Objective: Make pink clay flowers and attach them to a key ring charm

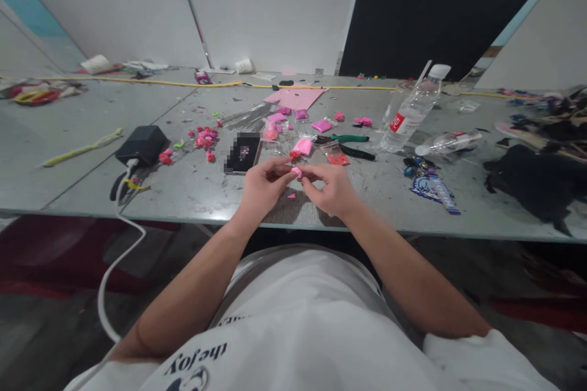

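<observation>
Between the fingertips of both hands is a small lump of pink clay [297,171], held just above the table's front part. My left hand [266,186] pinches it from the left, and my right hand [331,188] pinches it from the right. A small pink scrap [291,195] lies on the table below the fingers. Just beyond the hands are a packet of pink clay [302,146], a bag with orange-red clay [338,159] and pliers with green handles [351,138]. A phone [244,153] lies beside my left hand.
A plastic bottle [413,111] stands at the right; another bottle [452,142] lies near it. Small pink and red flowers [205,137] and a black power adapter [142,145] with a white cable are at the left. A pink sheet [297,98] lies farther back.
</observation>
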A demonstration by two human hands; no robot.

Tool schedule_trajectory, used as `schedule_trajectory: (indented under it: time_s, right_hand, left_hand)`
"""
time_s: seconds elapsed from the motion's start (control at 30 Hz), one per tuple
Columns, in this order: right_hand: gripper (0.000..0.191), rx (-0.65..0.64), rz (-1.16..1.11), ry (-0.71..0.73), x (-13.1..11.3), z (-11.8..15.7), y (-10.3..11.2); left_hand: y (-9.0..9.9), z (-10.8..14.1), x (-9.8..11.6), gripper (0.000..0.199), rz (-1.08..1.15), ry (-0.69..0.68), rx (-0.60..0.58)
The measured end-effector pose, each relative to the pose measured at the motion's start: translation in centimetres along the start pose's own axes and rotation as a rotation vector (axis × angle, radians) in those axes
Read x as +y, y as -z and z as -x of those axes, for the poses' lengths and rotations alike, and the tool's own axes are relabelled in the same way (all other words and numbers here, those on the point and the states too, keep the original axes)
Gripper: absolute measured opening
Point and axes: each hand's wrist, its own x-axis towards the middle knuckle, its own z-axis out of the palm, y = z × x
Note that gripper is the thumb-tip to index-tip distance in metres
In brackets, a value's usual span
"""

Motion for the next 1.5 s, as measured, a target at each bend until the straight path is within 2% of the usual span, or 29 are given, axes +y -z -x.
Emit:
schedule_trajectory:
  time_s: [0.17, 0.27, 0.4, 0.53, 0.63, 0.77, 0.9, 1.03, 1.2, 1.37, 1.5]
  right_hand:
    - [0.021, 0.009, -0.191, -0.259, 0.7, -0.2, 0.0]
    - [0.019, 0.024, -0.255, -0.325, 1.2, -0.3, 0.0]
    - [0.021, 0.049, -0.338, -0.383, 1.7, -0.3, 0.1]
    - [0.023, -0.013, -0.475, -0.412, 1.5, -0.4, 0.0]
    - [0.024, -0.062, -0.521, -0.375, 1.1, -0.5, 0.0]
    - [0.023, -0.083, -0.422, -0.288, 1.0, -0.3, 0.0]
    - [0.018, -0.014, -0.238, -0.255, 1.2, -0.2, 0.0]
    - [0.013, 0.079, -0.012, -0.112, 1.0, -0.4, 0.1]
    - [0.017, 0.02, 0.015, 0.012, 0.1, -0.6, 0.3]
    - [0.014, 0.053, 0.05, 0.024, 0.3, -0.6, 0.3]
    - [0.012, 0.017, 0.076, 0.075, 0.4, -0.6, 0.4]
  left_hand:
    - [-0.1, 0.2, 0.2, 0.017, -0.146, -0.145, 0.004]
    - [0.0, 0.3, 0.5, 0.013, -0.126, -0.137, -0.046]
    - [0.1, 0.4, 0.4, 0.016, -0.045, -0.024, -0.133]
    - [0.1, 0.3, 0.0, 0.034, -0.046, -0.023, -0.046]
    - [0.2, 0.0, 0.0, 0.032, -0.179, -0.089, 0.032]
    - [0.2, -0.2, 0.3, 0.03, -0.229, -0.167, -0.042]
    - [0.2, 0.1, 0.2, 0.027, -0.216, -0.111, -0.071]
    - [0.0, 0.3, 0.2, 0.029, -0.092, -0.074, -0.052]
    - [-0.2, 0.3, 0.3, 0.037, -0.023, -0.051, -0.011]
    - [-0.1, 0.6, 1.0, 0.036, 0.021, -0.018, -0.077]
    - [0.1, 0.5, 1.0, 0.031, 0.048, -0.008, -0.103]
